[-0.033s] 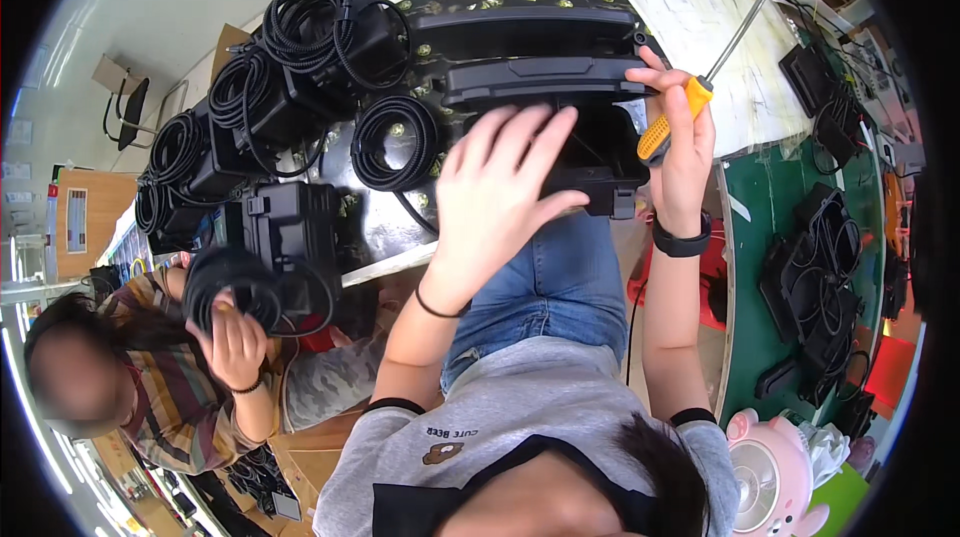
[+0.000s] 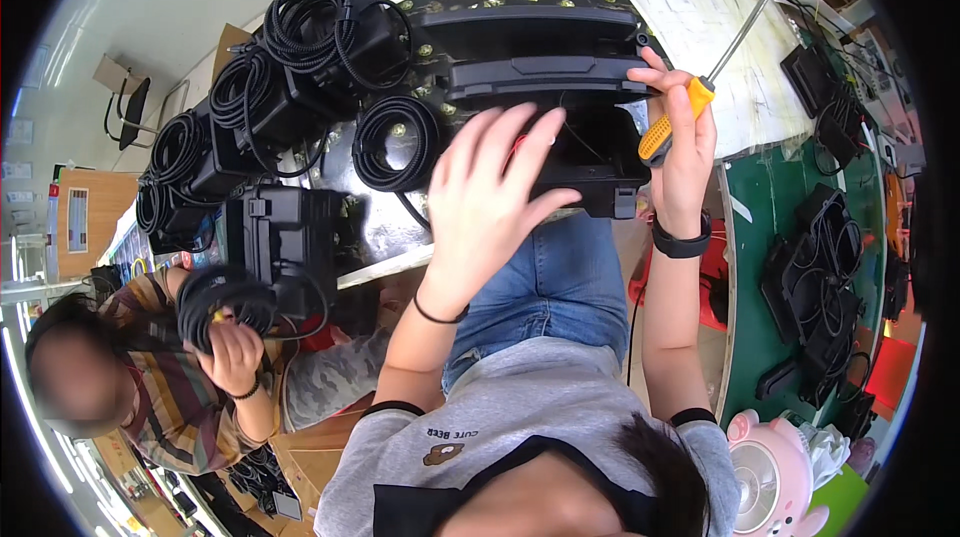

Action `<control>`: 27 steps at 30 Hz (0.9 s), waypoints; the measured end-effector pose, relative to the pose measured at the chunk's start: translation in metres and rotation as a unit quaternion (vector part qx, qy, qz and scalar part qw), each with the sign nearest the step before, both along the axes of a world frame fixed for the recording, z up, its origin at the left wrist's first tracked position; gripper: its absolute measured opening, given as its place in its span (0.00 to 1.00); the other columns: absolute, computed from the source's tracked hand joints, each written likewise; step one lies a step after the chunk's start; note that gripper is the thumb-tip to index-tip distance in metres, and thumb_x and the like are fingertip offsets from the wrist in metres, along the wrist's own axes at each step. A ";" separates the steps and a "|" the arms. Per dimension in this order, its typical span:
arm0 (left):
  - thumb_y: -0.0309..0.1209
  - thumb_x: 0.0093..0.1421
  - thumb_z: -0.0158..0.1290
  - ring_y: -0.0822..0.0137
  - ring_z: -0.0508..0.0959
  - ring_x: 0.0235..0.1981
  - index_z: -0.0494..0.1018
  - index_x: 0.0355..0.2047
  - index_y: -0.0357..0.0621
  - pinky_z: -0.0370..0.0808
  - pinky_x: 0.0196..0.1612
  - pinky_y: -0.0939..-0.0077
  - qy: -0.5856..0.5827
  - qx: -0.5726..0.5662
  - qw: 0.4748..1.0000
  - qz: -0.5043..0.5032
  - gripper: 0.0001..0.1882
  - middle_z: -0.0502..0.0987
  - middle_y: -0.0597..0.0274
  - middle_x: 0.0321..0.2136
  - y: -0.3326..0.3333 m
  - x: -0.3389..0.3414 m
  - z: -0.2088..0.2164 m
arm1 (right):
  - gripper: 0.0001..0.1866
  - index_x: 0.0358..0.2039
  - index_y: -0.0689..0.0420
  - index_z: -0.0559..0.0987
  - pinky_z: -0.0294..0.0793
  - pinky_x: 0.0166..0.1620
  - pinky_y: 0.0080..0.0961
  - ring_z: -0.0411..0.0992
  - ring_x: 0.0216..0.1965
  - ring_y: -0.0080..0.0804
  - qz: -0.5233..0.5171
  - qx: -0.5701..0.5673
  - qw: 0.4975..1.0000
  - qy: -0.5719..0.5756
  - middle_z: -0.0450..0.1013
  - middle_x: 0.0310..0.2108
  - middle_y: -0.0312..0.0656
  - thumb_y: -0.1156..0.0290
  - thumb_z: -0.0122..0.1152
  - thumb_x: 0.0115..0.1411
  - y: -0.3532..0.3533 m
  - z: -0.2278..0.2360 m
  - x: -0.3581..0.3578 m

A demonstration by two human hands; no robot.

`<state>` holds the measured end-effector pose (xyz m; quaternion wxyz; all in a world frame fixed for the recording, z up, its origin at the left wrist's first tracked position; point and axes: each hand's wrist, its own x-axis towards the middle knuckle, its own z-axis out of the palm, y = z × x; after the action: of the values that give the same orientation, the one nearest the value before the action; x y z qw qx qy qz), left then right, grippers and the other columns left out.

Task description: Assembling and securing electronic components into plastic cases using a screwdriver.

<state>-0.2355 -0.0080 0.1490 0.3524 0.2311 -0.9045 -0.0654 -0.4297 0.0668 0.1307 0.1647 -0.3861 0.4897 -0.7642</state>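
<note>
My left hand [image 2: 487, 202] is spread palm down over the left end of an open black plastic case [image 2: 592, 195]. Its fingers are apart, and I see nothing held in it. A bit of red wire [image 2: 518, 144] shows between the fingers. The raised lid [image 2: 545, 72] stands at the case's far side. My right hand [image 2: 685, 142], at the case's right end, grips a screwdriver [image 2: 655, 140] by its yellow and black handle, the long shaft pointing far right. My left hand hides part of the case's inside.
Left of my hand lies a coiled black cable [image 2: 362, 142]. Several black cases with coils line the table's left side. A co-worker's hand [image 2: 235, 355] holds another coil [image 2: 225, 302]. At right, a green table [image 2: 750, 247] bears open black cases [image 2: 815, 282] and a pink fan [image 2: 765, 472].
My left hand has shifted slightly left, showing more of the case's inside and the red wire. The co-worker's hand and coil moved a little. My right hand stays nearly still.
</note>
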 end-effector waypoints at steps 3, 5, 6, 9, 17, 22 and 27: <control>0.40 0.41 0.71 0.55 0.76 0.48 0.76 0.49 0.42 0.73 0.52 0.61 0.074 0.016 0.997 0.033 0.33 0.78 0.59 0.44 -0.003 0.028 -0.026 | 0.10 0.44 0.55 0.73 0.55 0.67 0.40 0.67 0.62 0.40 -0.022 0.013 0.999 -0.019 0.80 0.42 0.48 0.65 0.45 0.73 -0.004 0.002 0.006; 0.39 0.41 0.71 0.54 0.76 0.48 0.77 0.48 0.43 0.73 0.52 0.61 0.047 0.025 0.998 0.017 0.33 0.78 0.59 0.44 -0.002 0.035 -0.031 | 0.10 0.43 0.56 0.73 0.58 0.65 0.40 0.69 0.60 0.41 -0.062 0.027 0.997 -0.030 0.80 0.40 0.49 0.65 0.45 0.73 -0.003 0.000 0.007; 0.38 0.41 0.71 0.54 0.76 0.48 0.77 0.48 0.43 0.73 0.52 0.61 0.021 0.034 0.999 -0.001 0.32 0.78 0.58 0.44 -0.001 0.037 -0.034 | 0.10 0.43 0.56 0.73 0.58 0.65 0.40 0.69 0.60 0.41 -0.062 0.028 0.997 -0.031 0.80 0.40 0.49 0.65 0.45 0.73 -0.002 0.000 0.009; 0.40 0.43 0.70 0.58 0.74 0.48 0.77 0.46 0.45 0.72 0.52 0.61 0.019 0.038 0.999 0.001 0.29 0.76 0.63 0.41 0.002 0.043 -0.042 | 0.10 0.41 0.57 0.72 0.60 0.63 0.41 0.72 0.55 0.43 -0.089 -0.007 0.995 -0.052 0.81 0.34 0.50 0.65 0.45 0.72 0.004 0.000 0.020; 0.36 0.40 0.71 0.57 0.72 0.47 0.78 0.42 0.45 0.70 0.52 0.60 -0.031 0.028 0.999 0.028 0.27 0.75 0.62 0.39 0.017 0.052 -0.041 | 0.11 0.39 0.56 0.70 0.63 0.60 0.40 0.73 0.54 0.42 -0.079 -0.014 0.996 -0.047 0.80 0.29 0.48 0.64 0.43 0.73 0.025 -0.002 0.035; 0.36 0.41 0.71 0.56 0.72 0.49 0.78 0.40 0.44 0.69 0.54 0.58 -0.022 0.049 0.999 0.011 0.24 0.75 0.61 0.41 0.016 0.054 -0.047 | 0.11 0.40 0.57 0.70 0.65 0.59 0.39 0.74 0.53 0.42 -0.075 -0.022 0.996 -0.047 0.80 0.28 0.48 0.64 0.43 0.73 0.032 -0.003 0.037; 0.32 0.41 0.71 0.58 0.76 0.47 0.76 0.37 0.44 0.70 0.54 0.61 -0.062 0.029 0.998 -0.016 0.22 0.79 0.63 0.36 0.019 0.059 -0.049 | 0.11 0.40 0.57 0.70 0.67 0.56 0.37 0.75 0.49 0.41 -0.084 -0.034 0.996 -0.025 0.78 0.25 0.46 0.65 0.43 0.73 0.036 -0.004 0.041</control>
<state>-0.1765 0.0113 0.0998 0.2876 0.2304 -0.9260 -0.0826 -0.3884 0.1024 0.1263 0.0988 -0.3293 0.4898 -0.8012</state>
